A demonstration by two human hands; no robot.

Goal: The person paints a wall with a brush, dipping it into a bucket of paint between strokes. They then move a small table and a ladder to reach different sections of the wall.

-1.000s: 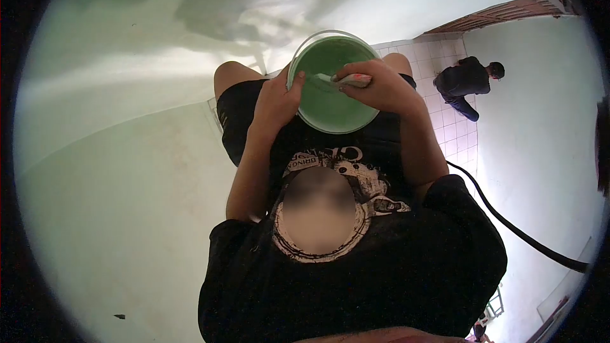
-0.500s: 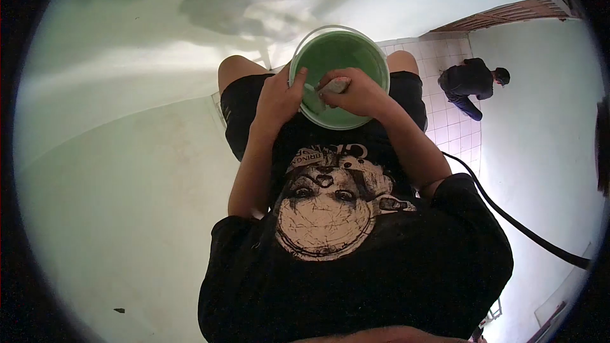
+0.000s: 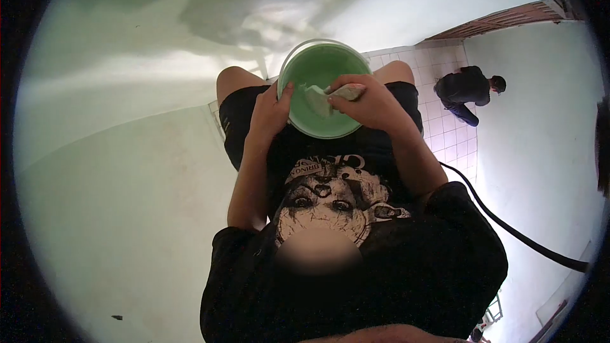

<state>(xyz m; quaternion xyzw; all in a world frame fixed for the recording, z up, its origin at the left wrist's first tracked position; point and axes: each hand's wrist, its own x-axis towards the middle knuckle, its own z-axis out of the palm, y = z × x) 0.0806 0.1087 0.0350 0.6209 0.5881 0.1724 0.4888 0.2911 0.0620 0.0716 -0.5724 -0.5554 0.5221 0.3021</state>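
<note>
A white-rimmed bucket (image 3: 327,56) sits between my thighs, with light green paint (image 3: 318,126) inside. My left hand (image 3: 269,113) is closed on the bucket's left rim, its thumb over the edge. In my right hand (image 3: 373,103) is a paintbrush (image 3: 319,101), gripped by its pale, paint-marked handle. The bristles point left and down inside the bucket, coated in pale green, close over the paint. A raised wire handle curves along the bucket's far side.
Pale green wall (image 3: 121,216) surrounds me on the left and ahead. At the right, a person in dark clothes (image 3: 464,89) is down by the wall on the pink tiled floor (image 3: 445,130). A black hose or cable (image 3: 508,225) runs past my right side.
The bucket appears slightly lower and further left in view. My right hand has drawn back to the right, and more of the brush's bristles shows above the paint.
</note>
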